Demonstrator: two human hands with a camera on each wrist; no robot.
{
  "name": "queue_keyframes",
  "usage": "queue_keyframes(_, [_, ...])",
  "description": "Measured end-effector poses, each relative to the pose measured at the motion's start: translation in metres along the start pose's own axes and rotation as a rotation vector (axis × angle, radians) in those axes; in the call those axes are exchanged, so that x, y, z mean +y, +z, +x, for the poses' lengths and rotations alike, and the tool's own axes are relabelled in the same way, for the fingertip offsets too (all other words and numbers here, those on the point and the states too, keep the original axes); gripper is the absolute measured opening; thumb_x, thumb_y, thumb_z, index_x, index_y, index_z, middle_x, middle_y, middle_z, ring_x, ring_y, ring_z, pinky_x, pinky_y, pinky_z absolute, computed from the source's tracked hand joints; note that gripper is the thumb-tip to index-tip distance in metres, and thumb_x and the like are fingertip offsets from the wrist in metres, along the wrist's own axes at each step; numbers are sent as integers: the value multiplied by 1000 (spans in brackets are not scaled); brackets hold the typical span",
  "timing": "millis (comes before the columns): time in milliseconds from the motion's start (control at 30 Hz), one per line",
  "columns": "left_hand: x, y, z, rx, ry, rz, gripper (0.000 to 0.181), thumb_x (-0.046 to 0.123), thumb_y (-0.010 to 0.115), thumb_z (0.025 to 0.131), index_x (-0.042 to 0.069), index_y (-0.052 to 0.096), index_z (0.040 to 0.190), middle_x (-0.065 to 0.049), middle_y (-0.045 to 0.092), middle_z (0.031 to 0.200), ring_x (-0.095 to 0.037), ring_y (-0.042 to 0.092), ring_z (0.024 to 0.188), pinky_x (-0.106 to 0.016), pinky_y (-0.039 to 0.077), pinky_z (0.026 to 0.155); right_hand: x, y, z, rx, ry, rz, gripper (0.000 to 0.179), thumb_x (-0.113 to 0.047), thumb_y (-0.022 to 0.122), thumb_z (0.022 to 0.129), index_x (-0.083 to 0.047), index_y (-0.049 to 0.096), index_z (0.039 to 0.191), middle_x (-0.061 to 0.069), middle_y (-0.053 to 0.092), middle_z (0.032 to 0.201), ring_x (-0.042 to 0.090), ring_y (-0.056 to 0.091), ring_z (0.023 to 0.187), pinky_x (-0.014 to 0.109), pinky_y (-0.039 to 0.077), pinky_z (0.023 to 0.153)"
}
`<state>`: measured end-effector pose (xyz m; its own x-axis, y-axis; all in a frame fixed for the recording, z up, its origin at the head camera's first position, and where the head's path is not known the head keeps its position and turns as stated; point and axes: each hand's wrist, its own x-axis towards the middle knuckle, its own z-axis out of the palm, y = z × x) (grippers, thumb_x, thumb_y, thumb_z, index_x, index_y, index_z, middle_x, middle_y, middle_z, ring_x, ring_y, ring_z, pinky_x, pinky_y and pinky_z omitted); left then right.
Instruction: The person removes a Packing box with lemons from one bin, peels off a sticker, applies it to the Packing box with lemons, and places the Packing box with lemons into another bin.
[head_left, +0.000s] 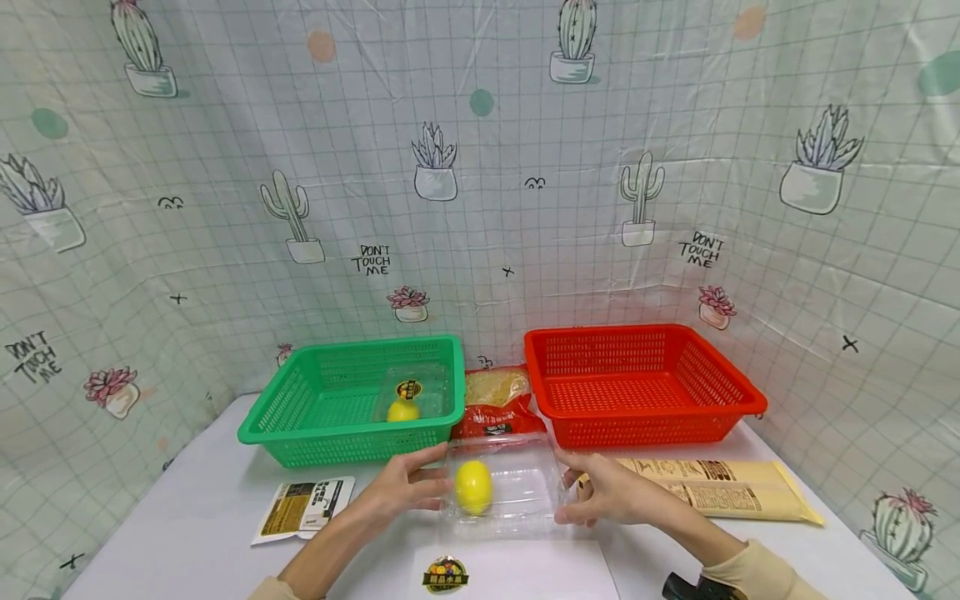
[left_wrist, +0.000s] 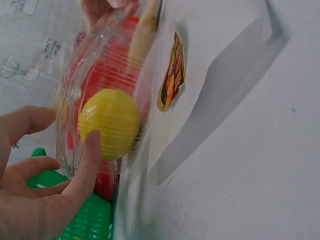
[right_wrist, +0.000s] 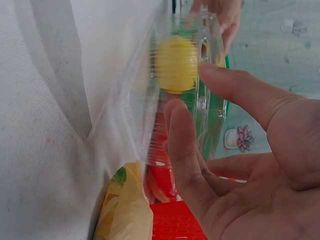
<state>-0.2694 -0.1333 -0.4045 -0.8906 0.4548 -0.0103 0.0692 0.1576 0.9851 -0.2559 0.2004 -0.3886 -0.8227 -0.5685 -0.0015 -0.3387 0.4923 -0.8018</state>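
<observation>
Item one, in my hands: a clear, rectangular plastic box [head_left: 522, 492], at the middle of the white bench [head_left: 187, 521]; whether its base touches the surface I cannot tell. Contents: one smooth, yellow, oval lemon [head_left: 473, 487], lying in the left part.

My left hand [head_left: 411, 485]: thumb and fingers curled, pinching the box's left side. My right hand [head_left: 611, 492]: likewise pinching the right side, thumb apart from the fingers across the wall.

Nearest me, a dark sticker with gold lettering and coloured fruit [head_left: 446, 575], over a white, flat, straight-edged area [head_left: 540, 575]; what carries the sticker I cannot tell.

Behind, left: a green, slotted plastic basket [head_left: 360, 443], holding a second clear plastic box [head_left: 432, 396] with a similar sticker and a second yellow lemon [head_left: 403, 410].

Behind, right: a red, slotted plastic basket [head_left: 637, 429], standing apart from the green one.

Between the baskets: a red bag with a see-through window onto pale yellow contents [head_left: 491, 421].

Beyond my left forearm: a flat white-and-brown printed packet [head_left: 303, 508].

Beyond my right hand: a long tan printed packet [head_left: 723, 487], lying in front of the red basket.
</observation>
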Motion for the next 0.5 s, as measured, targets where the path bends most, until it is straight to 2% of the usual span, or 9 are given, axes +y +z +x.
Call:
queue_keyframes(133, [0, 1, -3, 13, 12, 15, 76, 18, 69, 92, -5, 27, 151, -33, 32, 152, -38, 59, 122, -37, 57, 89, 0, 1, -2, 22, -11, -20, 93, -18, 81, 80, 12, 26, 149, 14, 61, 104, 16, 66, 62, 35, 56, 52])
queue_keyframes(267, [-1, 3, -6, 50, 18, 44, 73, 22, 68, 92, -4, 32, 150, -32, 39, 148, -36, 61, 120, -36, 56, 92, -2, 1, -4, 33, -23, -44, 91, -21, 81, 81, 11, 29, 148, 11, 65, 96, 17, 66, 61, 31, 54, 50])
queue_keyframes(500, [-1, 5, -10, 73, 0, 76, 69, 25, 67, 94, 1, 35, 150, -27, 41, 149, -36, 60, 122, -46, 49, 102, -3, -2, -8, 52, -33, -126, 85, -28, 78, 83, 5, 35, 148, 0, 65, 81, 5, 62, 62, 23, 49, 50])
